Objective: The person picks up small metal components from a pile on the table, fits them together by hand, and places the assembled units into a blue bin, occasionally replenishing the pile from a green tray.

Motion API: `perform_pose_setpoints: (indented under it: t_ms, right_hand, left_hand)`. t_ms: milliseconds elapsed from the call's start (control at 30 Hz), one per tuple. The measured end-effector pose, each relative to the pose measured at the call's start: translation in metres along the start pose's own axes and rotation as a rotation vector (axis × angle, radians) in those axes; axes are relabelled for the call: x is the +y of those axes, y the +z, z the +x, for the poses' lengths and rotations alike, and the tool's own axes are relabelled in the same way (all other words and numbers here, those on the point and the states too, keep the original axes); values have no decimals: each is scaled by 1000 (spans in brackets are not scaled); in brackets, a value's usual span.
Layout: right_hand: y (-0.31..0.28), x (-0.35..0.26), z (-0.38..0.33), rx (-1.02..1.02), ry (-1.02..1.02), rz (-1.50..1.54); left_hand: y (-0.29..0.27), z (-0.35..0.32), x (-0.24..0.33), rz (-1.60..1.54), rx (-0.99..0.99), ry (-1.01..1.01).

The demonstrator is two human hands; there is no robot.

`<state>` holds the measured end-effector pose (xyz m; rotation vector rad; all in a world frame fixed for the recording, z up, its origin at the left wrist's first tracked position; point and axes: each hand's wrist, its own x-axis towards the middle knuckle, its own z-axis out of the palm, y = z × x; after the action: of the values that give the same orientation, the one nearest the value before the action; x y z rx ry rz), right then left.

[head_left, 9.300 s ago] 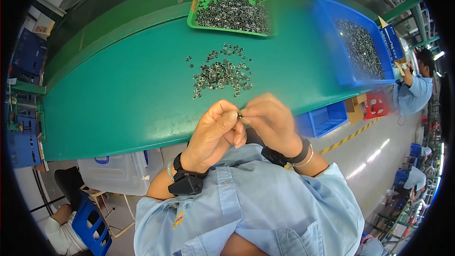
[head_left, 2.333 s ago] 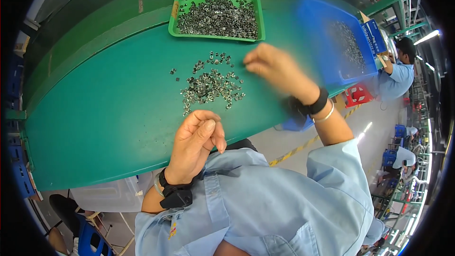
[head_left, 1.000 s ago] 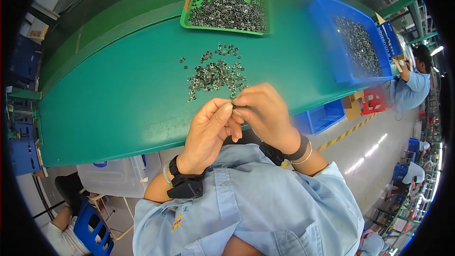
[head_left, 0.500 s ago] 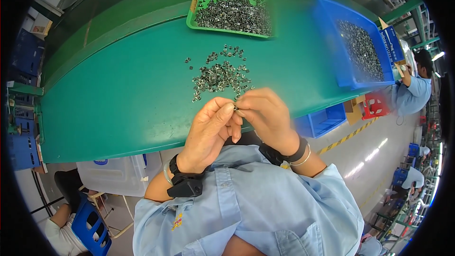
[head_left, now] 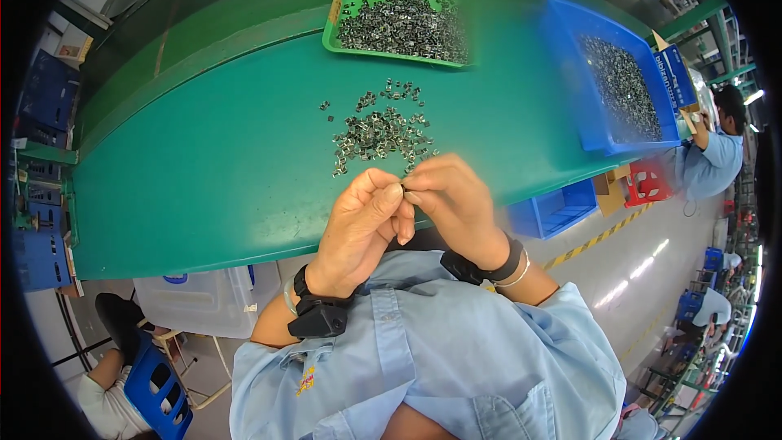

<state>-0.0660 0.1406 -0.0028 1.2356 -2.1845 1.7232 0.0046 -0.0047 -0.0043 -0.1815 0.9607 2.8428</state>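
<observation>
- Nearest to us is our own light blue shirt, in front of the desk's near edge; a black wrist device sits on our left wrist.
- Our left hand comes up over the desk's near edge, thumb and forefinger pinching a small dark part, the other fingers curled in beneath.
- Our right hand meets it from the other side, thumb and fingertips closed in on the same part, so that we hold it between both hands; the fingers hide most of it.
- Below the left stretch of the near edge we see a clear plastic box with a lid, and below the right stretch a blue crate with a red stool beyond it.
- Just past our fingertips, on the green desk, a loose heap of small black and silvery parts lies spread, with a couple of pieces apart from it toward the desk's left edge.
- Beyond the heap, toward the desk's far edge, stands a green tray, well filled with similar parts.
- At the desk's right end, near its front right corner, a deep blue bin holds a mass of small dark grey pieces.
- Past that bin, off the desk's right end, we see a co-worker in a blue shirt.
</observation>
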Motion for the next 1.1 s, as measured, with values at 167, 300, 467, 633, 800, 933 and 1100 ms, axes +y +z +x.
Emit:
perform_pose_setpoints:
  t_ms: [167, 300, 467, 633, 800, 933, 1100]
  right_hand:
    - [-2, -4, 1, -11, 24, 80]
    - [-2, -4, -1, -15, 21, 78]
    - [-3, 1, -1, -15, -38, 42]
    - [-3, -1, 1, 26, -62, 20]
    - [-4, -3, 0, 9, -56, 61]
    - [-4, -2, -2, -21, -67, 63]
    - [-4, -5, -1, -34, -86, 55]
  left_hand:
    - [0, -1, -5, -139, -54, -7]
    - [4, -2, -4, -86, -37, -11]
    - [5, -2, -3, -10, -11, -10]
    - [8, -3, -2, -14, 0, -11]
    - [7, -3, -3, -89, -56, -23]
    - [2, -3, -4, -174, -82, -55]
    - [4, -5, -1, -79, -90, -49]
